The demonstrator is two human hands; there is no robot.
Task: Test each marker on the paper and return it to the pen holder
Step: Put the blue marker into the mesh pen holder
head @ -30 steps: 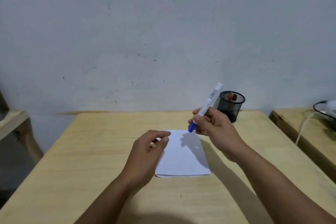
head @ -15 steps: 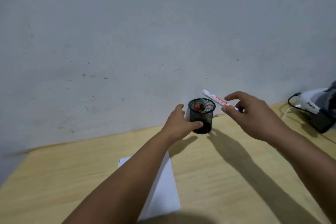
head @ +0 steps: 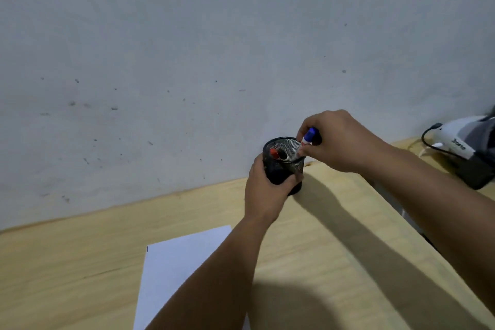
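A black mesh pen holder (head: 290,148) stands on the wooden table (head: 334,222) close to the wall. My left hand (head: 267,190) wraps around its side. My right hand (head: 337,142) pinches a white marker with a blue cap (head: 308,138), held cap up with its lower end inside the holder's rim. Inside the holder lie a red-capped marker (head: 273,153) and a black-capped one (head: 284,156). A white sheet of paper (head: 174,268) lies on the table nearer to me, partly under my left forearm.
A grey wall rises just behind the table. At the far right, on a second wooden surface, sits a white and dark device (head: 466,150) with a black cable (head: 428,142). A gap separates the two tables.
My right hand has turned the blue marker upright and lowered its end into the holder. My left hand has closed round the holder. The view has shifted closer and to the right.
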